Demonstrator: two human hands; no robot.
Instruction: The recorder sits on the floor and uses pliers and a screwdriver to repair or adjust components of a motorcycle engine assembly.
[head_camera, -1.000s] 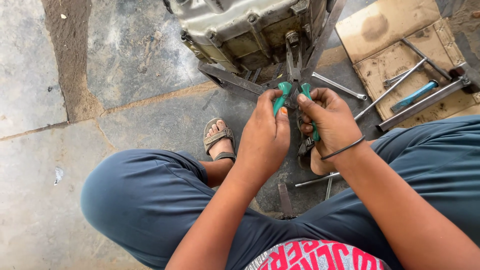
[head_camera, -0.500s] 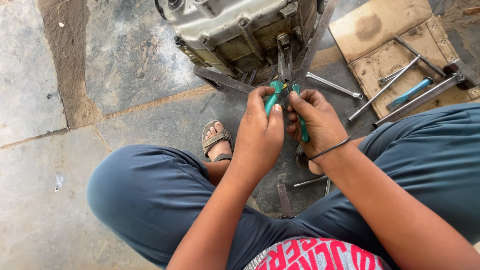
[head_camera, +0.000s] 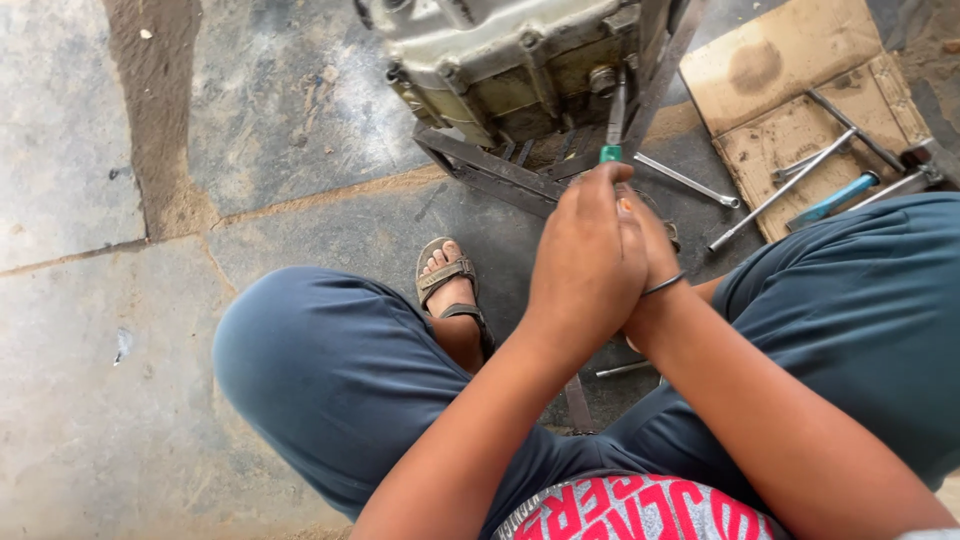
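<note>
Stone paving (head_camera: 90, 380), grey with sandy seams, fills the ground beneath a squatting person in blue trousers, one sandalled foot (head_camera: 450, 285) showing between the knees. At the top edge of the paving sits one grimy metal engine casing (head_camera: 510, 60) resting on a dark steel frame (head_camera: 490, 170).

Both hands are stacked together just in front of the casing. The left hand (head_camera: 585, 265) lies on top, its fingers curled shut around the green-handled pliers (head_camera: 612, 125); only a stub of green grip and the metal jaws show above the knuckles, the tip reaching a bolt on the casing's lower right corner. The right hand (head_camera: 650, 245), wearing one dark wrist band, is mostly hidden beneath the left, so I cannot tell how its fingers are set.

Toward the top right corner lie two pieces of cardboard (head_camera: 800, 110). About four long metal rods and spanners (head_camera: 780, 190) rest on and beside them, along with one blue-handled screwdriver (head_camera: 835, 198). One more slim rod (head_camera: 622, 369) lies under the forearms.
</note>
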